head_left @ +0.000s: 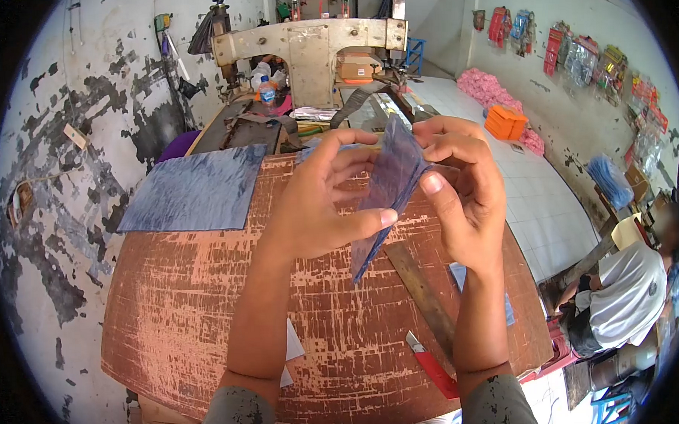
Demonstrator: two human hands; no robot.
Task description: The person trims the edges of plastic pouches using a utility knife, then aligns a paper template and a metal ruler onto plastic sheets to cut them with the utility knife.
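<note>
Just above the scratched brown table point(185, 292), the folded bluish sheets point(392, 169) stand tilted between my hands. My left hand point(316, 194) holds them by thumb and fingers, and my right hand point(466, 185) pinches the opposite edge. Below lie a long flat strip point(423, 299) and a red-handled blade point(435, 369); a larger blue-grey sheet point(193, 191) lies farther left.

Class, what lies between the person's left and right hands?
Bluish see-through sheets, held at a slant, lie between the left hand and the right hand, as the head view shows.
</note>
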